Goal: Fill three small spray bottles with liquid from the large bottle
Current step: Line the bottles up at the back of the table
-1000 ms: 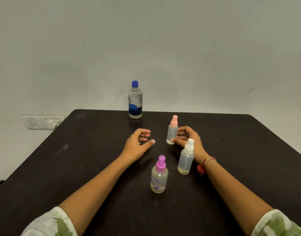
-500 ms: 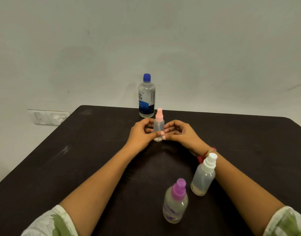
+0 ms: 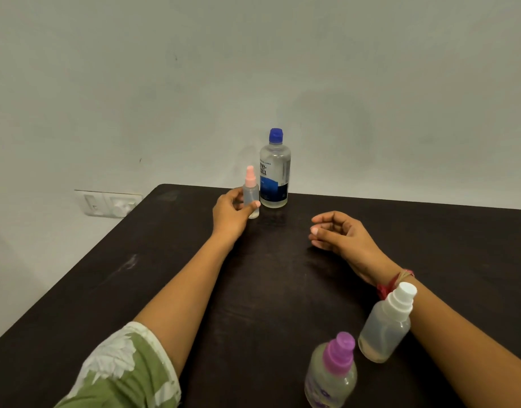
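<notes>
I see left hand [image 3: 232, 213] gripping pink-capped spray bottle [image 3: 251, 192], thumb across front; bottle upright near far edge of table [image 3: 135, 290], just left of large bottle [image 3: 274, 172]. Can't tell if pink one touches tabletop. Large bottle stands at far edge, blue cap on. Right hand [image 3: 338, 234] mid-table, fingers loosely curled, holding nothing. White-capped spray bottle [image 3: 385, 328] and purple-capped spray bottle [image 3: 332, 375] stand side by side toward near edge, right side.
</notes>
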